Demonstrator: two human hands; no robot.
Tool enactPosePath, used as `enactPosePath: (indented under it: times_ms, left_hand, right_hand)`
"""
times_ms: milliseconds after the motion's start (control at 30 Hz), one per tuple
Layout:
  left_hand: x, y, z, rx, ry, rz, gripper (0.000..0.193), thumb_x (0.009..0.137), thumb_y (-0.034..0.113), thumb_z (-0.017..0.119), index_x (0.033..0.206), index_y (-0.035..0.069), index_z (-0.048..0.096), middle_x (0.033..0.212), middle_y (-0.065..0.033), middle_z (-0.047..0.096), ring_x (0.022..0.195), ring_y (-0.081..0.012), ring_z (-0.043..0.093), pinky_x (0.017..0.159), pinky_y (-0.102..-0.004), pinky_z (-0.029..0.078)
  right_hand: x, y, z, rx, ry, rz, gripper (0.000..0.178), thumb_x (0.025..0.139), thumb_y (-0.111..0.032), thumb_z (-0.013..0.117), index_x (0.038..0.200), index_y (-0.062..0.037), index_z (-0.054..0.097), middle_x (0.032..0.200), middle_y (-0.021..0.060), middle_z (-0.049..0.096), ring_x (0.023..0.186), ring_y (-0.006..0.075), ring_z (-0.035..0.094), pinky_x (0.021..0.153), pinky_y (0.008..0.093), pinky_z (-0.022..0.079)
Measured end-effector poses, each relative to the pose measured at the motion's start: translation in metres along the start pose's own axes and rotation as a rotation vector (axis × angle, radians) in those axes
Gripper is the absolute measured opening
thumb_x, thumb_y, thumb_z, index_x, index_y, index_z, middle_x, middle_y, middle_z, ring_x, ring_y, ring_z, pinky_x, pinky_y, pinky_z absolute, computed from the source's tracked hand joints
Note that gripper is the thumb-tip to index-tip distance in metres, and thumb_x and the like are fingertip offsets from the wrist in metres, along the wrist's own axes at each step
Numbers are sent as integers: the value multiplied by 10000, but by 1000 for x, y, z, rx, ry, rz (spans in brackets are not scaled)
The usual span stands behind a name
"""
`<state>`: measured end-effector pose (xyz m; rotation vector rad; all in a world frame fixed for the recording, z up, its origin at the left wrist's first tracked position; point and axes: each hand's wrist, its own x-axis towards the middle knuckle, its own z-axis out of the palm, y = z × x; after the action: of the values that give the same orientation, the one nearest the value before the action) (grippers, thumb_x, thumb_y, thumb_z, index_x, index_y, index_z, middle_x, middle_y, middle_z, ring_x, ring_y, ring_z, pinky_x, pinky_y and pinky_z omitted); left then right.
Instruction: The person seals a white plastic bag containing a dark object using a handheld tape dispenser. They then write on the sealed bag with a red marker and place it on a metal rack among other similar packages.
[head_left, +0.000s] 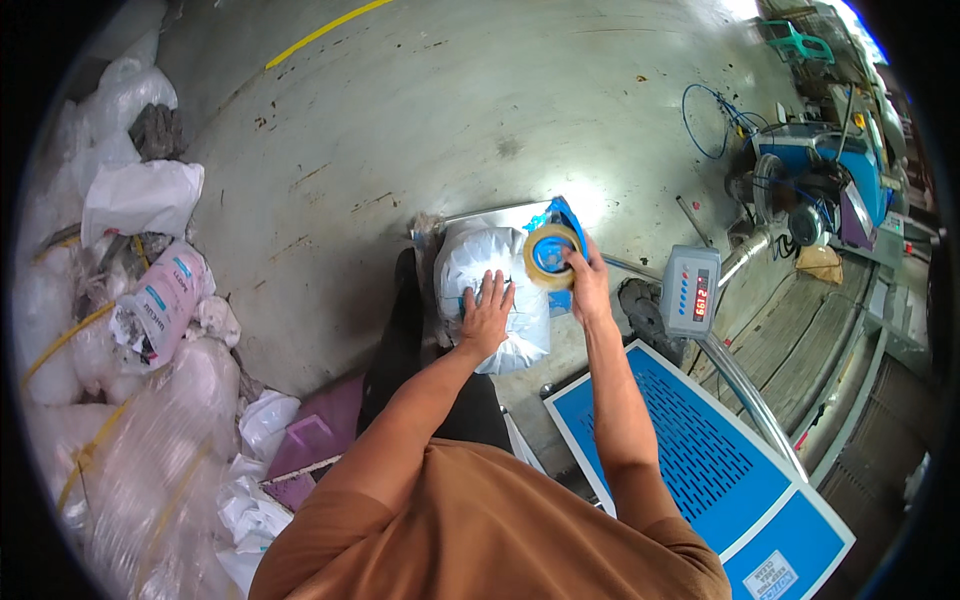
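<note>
A stuffed white plastic bag [520,338] rests on the metal platform of a scale [497,214] in front of me. My left hand [486,318] lies on top of the bag with its fingers spread. Just right of the bag, my right hand [588,282] is closed around a blue tape dispenser [566,214]. The dispenser carries a roll of tan tape [534,266], whose near side overlaps the bag's right edge in view. My fingers partly cover the dispenser's handle.
A grey scale display [682,290] with lit red digits stands on a metal pole at right. Below it is a blue slotted panel [680,440]. Wrapped plastic bundles [150,470] and a pink-white sack [165,300] pile up at left. Machinery [830,170] fills the far right.
</note>
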<state>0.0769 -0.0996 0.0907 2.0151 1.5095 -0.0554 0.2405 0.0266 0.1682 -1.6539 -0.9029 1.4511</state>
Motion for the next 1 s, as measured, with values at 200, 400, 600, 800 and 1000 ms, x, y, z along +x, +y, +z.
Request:
enactPosePath:
  times_ms: [200, 400, 600, 800, 1000]
  left_hand:
    - [2, -10, 25, 40, 137, -27, 1006, 728, 296, 846, 1576, 102, 341, 1650, -200, 246, 1550, -375, 185, 1126, -629, 326]
    - [3, -12, 33, 86, 165, -18, 737, 877, 208, 640, 1563, 105, 391, 1653, -186, 271, 1542, -365, 213, 1110, -621, 315]
    - [1, -10, 36, 62, 180, -23, 624, 947, 177, 554, 1554, 120, 422, 1654, -184, 282, 1535, -358, 236, 1095, -617, 326]
    - [6, -5, 16, 103, 67, -23, 883, 803, 359, 779, 1566, 136, 394, 1657, -177, 266, 1544, -352, 204, 1095, -619, 337]
    - [9, 2, -9, -33, -150, -62, 1207, 636, 432, 939, 1591, 77, 292, 1658, -251, 180, 1552, -442, 125, 1200, -644, 216]
  right_hand:
    - [44, -33, 76, -1068, -83, -210, 461, 948, -355, 648, 1355, -139, 651, 1120, 284, 688, 1087, 356, 689, 956, 419, 542]
    - [108, 19, 71, -1528, -512, -16, 493, 949, -460, 582, 1310, -137, 673, 1234, 191, 702, 1180, 371, 653, 1041, 426, 517]
    - [90, -1, 59, -1456, -475, 56, 529, 944, -454, 602, 1345, -112, 659, 1239, 189, 702, 1163, 351, 666, 1031, 397, 517]
    - [45, 4, 6, -676, -178, 261, 457, 965, -327, 653, 1317, -37, 653, 1188, 186, 727, 1095, 298, 700, 1008, 360, 535]
    - [-39, 17, -45, 812, -153, 649, 425, 1055, -275, 561, 1357, 25, 556, 1305, 173, 659, 1149, 307, 674, 1031, 437, 547]
